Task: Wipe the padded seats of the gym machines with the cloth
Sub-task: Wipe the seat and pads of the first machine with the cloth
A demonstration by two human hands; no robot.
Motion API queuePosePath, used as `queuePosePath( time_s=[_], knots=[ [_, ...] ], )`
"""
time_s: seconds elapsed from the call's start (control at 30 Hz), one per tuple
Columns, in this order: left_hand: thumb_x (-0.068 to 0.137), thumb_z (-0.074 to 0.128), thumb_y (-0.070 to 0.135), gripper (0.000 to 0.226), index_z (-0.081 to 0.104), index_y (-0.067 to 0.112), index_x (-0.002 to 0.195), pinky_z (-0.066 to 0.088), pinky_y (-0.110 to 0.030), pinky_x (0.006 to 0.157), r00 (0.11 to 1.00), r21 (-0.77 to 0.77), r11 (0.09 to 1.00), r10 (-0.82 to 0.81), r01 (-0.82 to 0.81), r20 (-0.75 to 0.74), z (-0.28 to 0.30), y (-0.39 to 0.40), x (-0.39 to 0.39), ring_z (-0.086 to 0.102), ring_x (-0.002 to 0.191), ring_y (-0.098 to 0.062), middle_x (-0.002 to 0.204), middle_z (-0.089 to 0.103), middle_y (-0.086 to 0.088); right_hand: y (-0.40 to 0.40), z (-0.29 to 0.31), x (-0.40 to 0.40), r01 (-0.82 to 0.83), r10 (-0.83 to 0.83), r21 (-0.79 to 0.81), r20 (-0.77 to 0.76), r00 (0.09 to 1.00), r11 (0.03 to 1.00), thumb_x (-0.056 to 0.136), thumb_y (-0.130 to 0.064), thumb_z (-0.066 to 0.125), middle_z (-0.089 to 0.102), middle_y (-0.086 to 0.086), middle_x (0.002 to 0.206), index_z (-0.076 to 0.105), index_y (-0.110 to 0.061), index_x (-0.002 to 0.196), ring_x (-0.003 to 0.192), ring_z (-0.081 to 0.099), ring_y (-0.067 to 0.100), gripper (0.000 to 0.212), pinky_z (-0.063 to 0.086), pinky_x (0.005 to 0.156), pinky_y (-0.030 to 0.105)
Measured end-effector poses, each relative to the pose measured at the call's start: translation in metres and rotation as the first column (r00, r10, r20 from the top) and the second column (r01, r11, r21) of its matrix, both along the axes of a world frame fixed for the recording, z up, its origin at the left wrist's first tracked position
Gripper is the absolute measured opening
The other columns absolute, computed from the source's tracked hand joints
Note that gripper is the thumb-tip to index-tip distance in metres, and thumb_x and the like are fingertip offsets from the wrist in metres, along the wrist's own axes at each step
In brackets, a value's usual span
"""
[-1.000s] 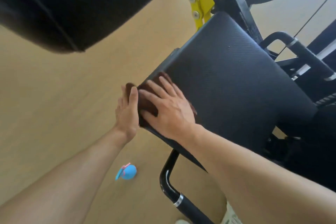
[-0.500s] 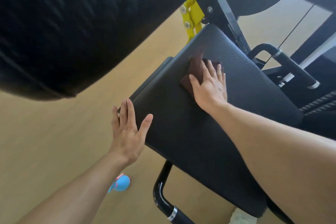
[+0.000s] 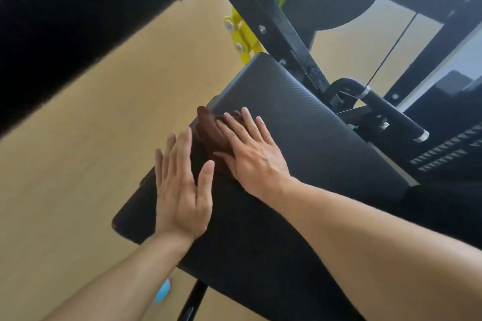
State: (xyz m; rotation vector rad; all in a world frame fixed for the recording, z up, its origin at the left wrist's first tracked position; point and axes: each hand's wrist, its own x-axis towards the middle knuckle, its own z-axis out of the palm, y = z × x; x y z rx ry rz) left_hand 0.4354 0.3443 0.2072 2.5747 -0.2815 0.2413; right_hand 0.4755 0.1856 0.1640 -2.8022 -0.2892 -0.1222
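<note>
A black padded seat (image 3: 313, 143) of a gym machine slants across the middle of the view. A dark brown cloth (image 3: 207, 129) lies bunched at the seat's left edge. My right hand (image 3: 250, 151) presses flat on the cloth with straight fingers. My left hand (image 3: 182, 187) rests flat on the seat's left edge just beside the cloth, fingers straight, holding nothing.
A large black pad (image 3: 78, 21) overhangs the upper left. The black and yellow machine frame (image 3: 263, 15) rises behind the seat, with a black handle bar (image 3: 386, 109) at the right. A blue object (image 3: 162, 292) lies on the tan floor (image 3: 78, 177) under my left forearm.
My right hand has slid the cloth from the seat's far middle back to its left edge. My left hand moved forward along the edge, close to the cloth.
</note>
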Motion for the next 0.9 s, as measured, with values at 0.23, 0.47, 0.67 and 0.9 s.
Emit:
queuePosePath(
  time_s=[0.23, 0.47, 0.67, 0.9],
  knots=[
    [0.1, 0.007, 0.058, 0.07, 0.005, 0.02, 0.159, 0.002, -0.041, 0.126, 0.997, 0.244, 0.969, 0.054, -0.038, -0.063, -0.027, -0.033, 0.045, 0.001, 0.155, -0.015, 0.168, 0.014, -0.001, -0.066, 0.008, 0.091, 0.336, -0.325, 0.109, -0.103, 0.94, 0.936, 0.107, -0.05, 0.03, 0.009, -0.001, 0.171, 0.015, -0.022, 0.162, 0.157, -0.009, 0.026, 0.064, -0.009, 0.125, 0.043],
    [0.104, 0.016, 0.05, 0.061, 0.023, 0.021, 0.157, 0.013, -0.049, 0.124, 0.999, 0.481, 0.877, 0.023, -0.004, -0.034, -0.039, -0.037, 0.047, 0.006, 0.155, -0.021, 0.167, 0.018, -0.001, -0.107, 0.001, 0.124, 0.437, -0.41, 0.21, -0.16, 0.898, 0.874, 0.106, -0.052, 0.031, 0.012, -0.002, 0.17, 0.015, -0.025, 0.162, 0.157, 0.0, 0.023, 0.063, -0.003, 0.127, 0.043],
    [0.103, 0.025, 0.044, 0.059, 0.028, 0.019, 0.156, 0.016, -0.051, 0.123, 0.999, 0.505, 0.863, 0.032, -0.021, -0.014, -0.04, -0.038, 0.048, 0.011, 0.155, -0.024, 0.166, 0.021, -0.003, -0.081, -0.002, 0.065, 0.372, -0.375, 0.333, -0.058, 0.925, 0.866, 0.105, -0.046, 0.041, 0.031, -0.008, 0.164, 0.038, -0.03, 0.154, 0.156, 0.011, 0.016, 0.052, -0.001, 0.127, 0.033],
    [0.103, 0.03, 0.038, 0.056, 0.032, 0.016, 0.155, 0.019, -0.052, 0.122, 1.0, 0.507, 0.862, 0.015, -0.013, 0.002, -0.042, -0.037, 0.048, 0.016, 0.154, -0.028, 0.165, 0.025, -0.006, 0.007, -0.019, -0.08, 0.473, -0.499, 0.487, -0.085, 0.862, 0.734, 0.098, -0.037, 0.053, 0.047, -0.008, 0.154, 0.055, -0.022, 0.144, 0.153, 0.023, 0.012, 0.049, 0.021, 0.124, 0.046]
  ],
)
